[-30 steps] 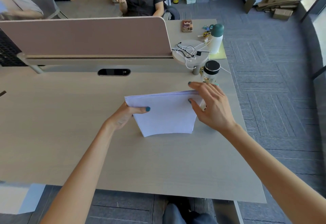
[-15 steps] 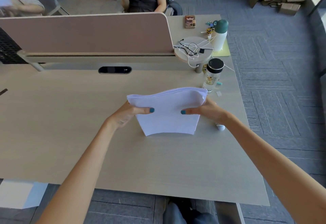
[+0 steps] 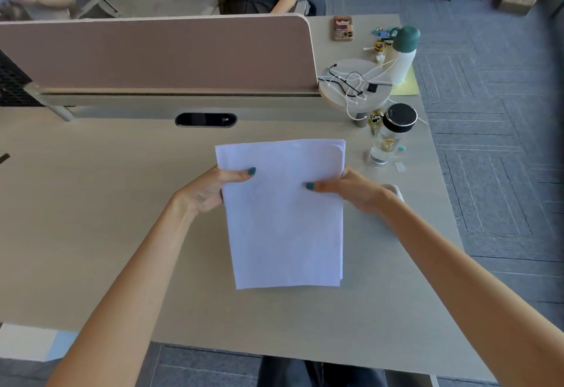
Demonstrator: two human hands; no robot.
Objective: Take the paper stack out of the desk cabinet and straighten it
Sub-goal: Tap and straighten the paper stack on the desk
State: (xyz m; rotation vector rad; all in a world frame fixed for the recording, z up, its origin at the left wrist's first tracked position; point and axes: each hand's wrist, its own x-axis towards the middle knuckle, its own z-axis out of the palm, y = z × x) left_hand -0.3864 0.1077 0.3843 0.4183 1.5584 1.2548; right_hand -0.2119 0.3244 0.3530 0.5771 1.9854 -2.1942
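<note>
A white paper stack [image 3: 283,219] stands over the middle of the desk [image 3: 91,219], its broad face turned toward me. My left hand [image 3: 210,191] grips its left edge with the thumb across the front. My right hand [image 3: 348,188] holds the right edge the same way. The sheets at the top right corner are slightly fanned. Whether the lower edge touches the desk I cannot tell. The desk cabinet is out of view.
A clear bottle with a black lid [image 3: 389,136] stands just right of the stack. Behind it a round stand with cables [image 3: 354,87], a white flask with a green cap [image 3: 403,54] and a phone [image 3: 342,28]. A partition [image 3: 152,54] runs along the far edge. People sit beyond it.
My right hand went from resting on top of the flat, bowed stack to gripping its right side. Both hands then raised the stack so it faces me.
</note>
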